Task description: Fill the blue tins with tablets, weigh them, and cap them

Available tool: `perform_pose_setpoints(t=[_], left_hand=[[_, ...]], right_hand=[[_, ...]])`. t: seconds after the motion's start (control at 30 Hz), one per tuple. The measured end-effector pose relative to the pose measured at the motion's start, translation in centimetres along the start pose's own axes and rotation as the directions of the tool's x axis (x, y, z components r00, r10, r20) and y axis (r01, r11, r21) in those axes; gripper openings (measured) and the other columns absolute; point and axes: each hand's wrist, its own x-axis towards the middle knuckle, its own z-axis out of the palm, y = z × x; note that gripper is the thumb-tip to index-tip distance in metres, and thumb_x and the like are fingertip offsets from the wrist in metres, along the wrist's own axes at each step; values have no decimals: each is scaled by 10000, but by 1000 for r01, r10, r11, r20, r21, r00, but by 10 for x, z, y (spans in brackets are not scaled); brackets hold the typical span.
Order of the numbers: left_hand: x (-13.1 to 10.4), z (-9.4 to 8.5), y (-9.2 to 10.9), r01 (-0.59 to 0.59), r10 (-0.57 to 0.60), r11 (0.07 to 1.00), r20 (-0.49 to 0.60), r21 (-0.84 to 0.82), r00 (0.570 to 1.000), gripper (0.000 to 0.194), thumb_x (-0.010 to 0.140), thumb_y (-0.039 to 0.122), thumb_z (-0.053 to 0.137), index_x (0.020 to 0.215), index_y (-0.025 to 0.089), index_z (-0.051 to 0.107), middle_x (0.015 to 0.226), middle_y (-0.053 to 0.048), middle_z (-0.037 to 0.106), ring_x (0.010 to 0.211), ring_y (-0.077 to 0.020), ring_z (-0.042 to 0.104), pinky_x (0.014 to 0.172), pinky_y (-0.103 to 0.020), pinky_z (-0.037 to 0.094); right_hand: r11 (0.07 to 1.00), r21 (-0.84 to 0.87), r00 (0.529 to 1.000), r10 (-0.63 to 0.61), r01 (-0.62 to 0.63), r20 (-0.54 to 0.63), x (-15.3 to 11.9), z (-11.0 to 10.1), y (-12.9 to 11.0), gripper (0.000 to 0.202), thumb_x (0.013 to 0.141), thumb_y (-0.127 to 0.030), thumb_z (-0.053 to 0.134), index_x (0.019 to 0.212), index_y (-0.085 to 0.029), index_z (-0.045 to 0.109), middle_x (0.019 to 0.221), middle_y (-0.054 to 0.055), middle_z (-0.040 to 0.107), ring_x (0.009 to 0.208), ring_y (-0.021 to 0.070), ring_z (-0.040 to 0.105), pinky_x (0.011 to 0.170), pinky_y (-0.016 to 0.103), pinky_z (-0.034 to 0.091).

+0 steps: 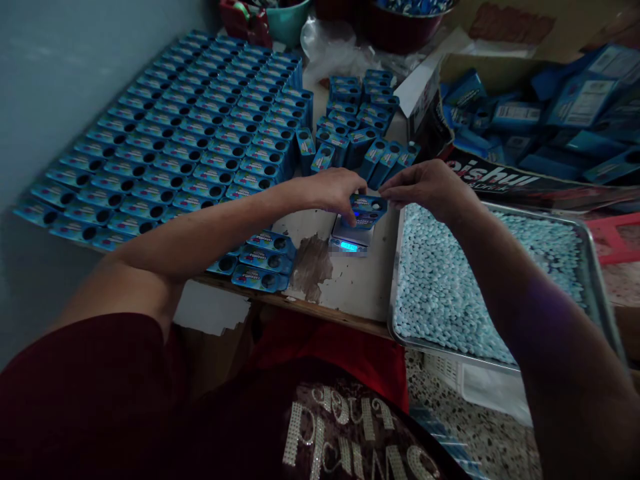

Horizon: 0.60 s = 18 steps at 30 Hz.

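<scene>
A small blue candy box (368, 215) with a round hole in its top is on a small digital scale (350, 241), whose display glows blue. My left hand (336, 189) grips the box from its left side, thumb in front. From the right, my right hand (421, 188) reaches to the box's upper right corner with its fingertips pinched together. Whatever is between those fingertips is too small or hidden to make out. Below the right forearm lies a metal tray (395, 293) filled with small pale blue candies (450, 287).
Rows of blue boxes (200, 140) cover the table's left side, and several more stand in a looser group (345, 123) behind the scale. A carton (500, 177) of blue boxes is at the right. Bowls (287, 23) and plastic bags (330, 50) sit at the back.
</scene>
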Motion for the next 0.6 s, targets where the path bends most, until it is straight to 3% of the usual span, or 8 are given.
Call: perform_pose_setpoints(t=[0.13, 0.27, 0.37, 0.5, 0.6], left_hand=[[3, 5, -11, -33, 32, 999, -38, -22, 999, 709, 810, 424, 912, 1470, 230, 736, 1356, -66, 800, 1243, -310, 716, 1022, -340, 495], [17, 19, -13, -64, 62, 998, -94, -21, 994, 744, 818, 476, 924, 1475, 185, 730, 1406, -101, 782, 1259, -310, 724, 962, -324, 513], [16, 21, 4, -71, 73, 997, -149, 19, 986, 592, 893, 411, 841, 1424, 162, 764, 1349, -121, 801, 1230, -314, 742, 919, -328, 523], [-19, -3, 22, -17, 28, 995, -112, 99, 993, 327, 920, 279, 711, 1216, 202, 828, 1176, -95, 833, 1082, -294, 773, 848, -329, 516], [-60, -21, 5, 74, -69, 985, -32, 158, 997, 329, 913, 288, 700, 1209, 208, 821, 1123, -84, 834, 1016, -288, 775, 825, -331, 513]], right_hand=[[1000, 11, 1000, -12, 12, -23, 3, -2, 10, 89, 789, -210, 943, 814, -170, 867, 654, 39, 736, 596, 171, 690, 632, 307, 611], [995, 10, 972, -97, 101, -213, 20, -16, 30, 141, 813, -236, 873, 937, -170, 859, 713, 39, 735, 639, 186, 675, 642, 332, 574], [994, -42, 931, -107, 99, -349, 42, -29, 45, 138, 832, -268, 811, 938, -180, 821, 707, 30, 687, 668, 191, 631, 633, 333, 520], [955, -295, 878, -174, 39, -447, 63, -35, 57, 212, 799, -271, 748, 981, -178, 804, 747, 32, 680, 792, 222, 634, 722, 338, 506], [886, -464, 895, -198, -10, -399, 66, -31, 54, 346, 768, -254, 696, 1078, -168, 822, 744, 26, 672, 779, 235, 630, 739, 343, 476]])
